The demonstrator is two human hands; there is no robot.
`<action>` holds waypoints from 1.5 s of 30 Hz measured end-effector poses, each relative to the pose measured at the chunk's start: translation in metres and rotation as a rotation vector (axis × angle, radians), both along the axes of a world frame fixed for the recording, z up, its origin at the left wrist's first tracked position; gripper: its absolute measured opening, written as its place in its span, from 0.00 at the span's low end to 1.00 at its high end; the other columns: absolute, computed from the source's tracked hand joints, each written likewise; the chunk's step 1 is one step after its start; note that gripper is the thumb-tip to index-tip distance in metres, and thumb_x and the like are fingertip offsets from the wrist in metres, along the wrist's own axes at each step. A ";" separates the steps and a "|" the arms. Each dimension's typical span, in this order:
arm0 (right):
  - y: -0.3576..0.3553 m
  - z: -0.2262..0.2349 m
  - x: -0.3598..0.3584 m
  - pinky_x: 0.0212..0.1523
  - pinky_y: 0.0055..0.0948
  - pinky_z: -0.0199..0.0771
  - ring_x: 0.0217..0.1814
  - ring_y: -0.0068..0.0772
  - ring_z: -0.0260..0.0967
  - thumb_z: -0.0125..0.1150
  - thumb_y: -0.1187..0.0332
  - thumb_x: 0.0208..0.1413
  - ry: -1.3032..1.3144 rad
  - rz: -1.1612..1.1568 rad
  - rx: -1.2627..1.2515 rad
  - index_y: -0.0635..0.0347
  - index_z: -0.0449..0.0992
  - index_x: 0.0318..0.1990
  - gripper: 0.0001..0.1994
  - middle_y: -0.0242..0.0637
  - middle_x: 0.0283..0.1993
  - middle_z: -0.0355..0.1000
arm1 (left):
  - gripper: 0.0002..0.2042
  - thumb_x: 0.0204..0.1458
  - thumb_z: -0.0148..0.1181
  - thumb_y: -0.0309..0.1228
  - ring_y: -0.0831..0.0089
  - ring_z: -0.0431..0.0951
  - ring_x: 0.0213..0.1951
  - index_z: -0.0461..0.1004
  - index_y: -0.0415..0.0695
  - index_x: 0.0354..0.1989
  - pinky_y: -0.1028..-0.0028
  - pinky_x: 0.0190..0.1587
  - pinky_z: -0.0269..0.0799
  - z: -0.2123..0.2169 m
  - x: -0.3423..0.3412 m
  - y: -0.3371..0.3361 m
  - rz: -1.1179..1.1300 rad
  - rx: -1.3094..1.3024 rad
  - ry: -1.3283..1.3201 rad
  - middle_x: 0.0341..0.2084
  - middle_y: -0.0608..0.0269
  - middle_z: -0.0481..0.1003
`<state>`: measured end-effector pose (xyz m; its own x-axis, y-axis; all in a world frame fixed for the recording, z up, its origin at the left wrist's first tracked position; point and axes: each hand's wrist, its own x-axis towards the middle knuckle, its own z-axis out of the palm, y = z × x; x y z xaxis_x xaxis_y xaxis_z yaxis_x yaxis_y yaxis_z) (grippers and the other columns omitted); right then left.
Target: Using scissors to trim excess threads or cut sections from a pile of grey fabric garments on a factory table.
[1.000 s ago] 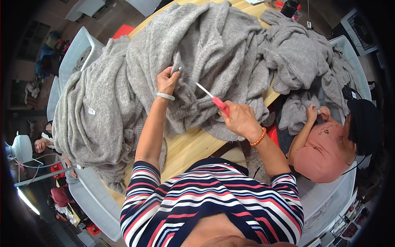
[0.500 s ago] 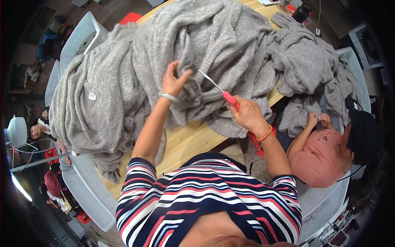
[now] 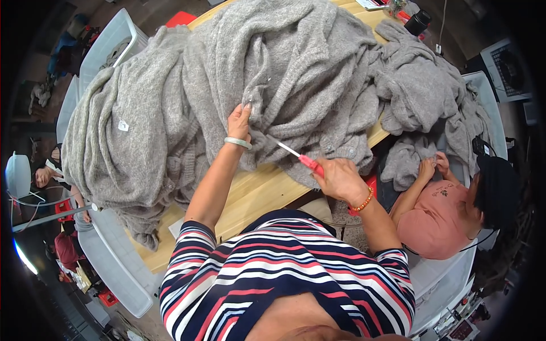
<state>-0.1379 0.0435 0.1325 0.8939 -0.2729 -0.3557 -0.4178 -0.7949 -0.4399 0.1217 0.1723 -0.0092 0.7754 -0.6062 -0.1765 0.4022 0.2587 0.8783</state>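
A big heap of grey knitted garments [image 3: 222,62] covers most of the wooden table. My left hand [image 3: 239,123], with a pale bangle at the wrist, pinches a fold of a grey knitted garment [image 3: 257,95] near the middle of the heap. Its fingertips are pressed together on the fabric. In my right hand [image 3: 343,181] is a pair of scissors [image 3: 307,161] with red handles, the fingers wrapped round them. The pale blades point up and left toward the cloth below my left hand. Whether the tip touches the knit I cannot tell.
Bare wood of the table [image 3: 256,196] shows along its near edge. At the right a co-worker in a pink top [image 3: 435,219] handles grey knitwear beside a plastic bin [image 3: 492,108]. Another plastic bin [image 3: 114,258] stands at the left. A black cylinder [image 3: 418,21] sits at the far right.
My left hand has come down slightly and its fingers have closed on the fabric fold. My right hand has drawn the scissors lower, away from the upper folds.
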 end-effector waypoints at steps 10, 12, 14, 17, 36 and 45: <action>-0.030 0.002 -0.006 0.38 0.48 0.72 0.35 0.57 0.72 0.58 0.64 0.52 -0.309 -0.311 0.087 0.57 0.73 0.43 0.12 0.52 0.30 0.74 | 0.08 0.54 0.55 0.31 0.53 0.75 0.27 0.75 0.39 0.32 0.61 0.32 0.69 0.119 0.041 0.009 0.343 0.927 -1.219 0.23 0.52 0.74; -0.041 -0.004 -0.015 0.38 0.48 0.72 0.35 0.58 0.72 0.58 0.64 0.52 -0.390 -0.362 0.078 0.57 0.73 0.44 0.13 0.53 0.31 0.74 | 0.12 0.49 0.58 0.29 0.54 0.74 0.37 0.73 0.38 0.41 0.60 0.41 0.68 0.156 0.077 0.013 0.671 0.873 -1.354 0.34 0.49 0.73; -0.053 -0.007 -0.022 0.38 0.46 0.71 0.38 0.60 0.71 0.58 0.65 0.51 -0.283 -0.433 0.083 0.59 0.73 0.47 0.15 0.56 0.33 0.73 | 0.17 0.47 0.61 0.25 0.55 0.73 0.44 0.72 0.39 0.47 0.61 0.50 0.66 0.186 0.076 -0.017 0.771 0.822 -1.707 0.41 0.51 0.74; -0.061 -0.011 -0.030 0.38 0.47 0.71 0.38 0.60 0.71 0.59 0.63 0.52 -0.318 -0.477 0.056 0.60 0.73 0.44 0.14 0.55 0.32 0.73 | 0.22 0.42 0.68 0.33 0.56 0.72 0.44 0.71 0.43 0.48 0.63 0.51 0.66 0.180 0.026 -0.097 0.194 0.426 -1.750 0.40 0.51 0.74; -0.138 0.033 0.033 0.43 0.48 0.72 0.38 0.56 0.73 0.57 0.64 0.52 -0.172 -0.268 -0.122 0.60 0.73 0.40 0.11 0.54 0.32 0.74 | 0.20 0.51 0.60 0.21 0.88 0.68 0.27 0.67 0.37 0.53 0.87 0.27 0.61 0.039 0.012 -0.162 -0.134 0.107 -0.223 0.30 0.71 0.73; -0.187 0.049 0.065 0.44 0.51 0.71 0.40 0.57 0.73 0.56 0.63 0.53 -0.188 -0.213 -0.266 0.61 0.73 0.40 0.12 0.54 0.34 0.74 | 0.20 0.51 0.60 0.19 0.84 0.72 0.34 0.65 0.36 0.53 0.84 0.39 0.68 0.040 0.001 -0.158 -0.141 0.106 -0.117 0.32 0.68 0.74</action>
<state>-0.0729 -0.1438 0.1819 0.8499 -0.5204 -0.0826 -0.5177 -0.7955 -0.3149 0.1223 0.0143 0.0306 0.7035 -0.6928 -0.1586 0.3210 0.1106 0.9406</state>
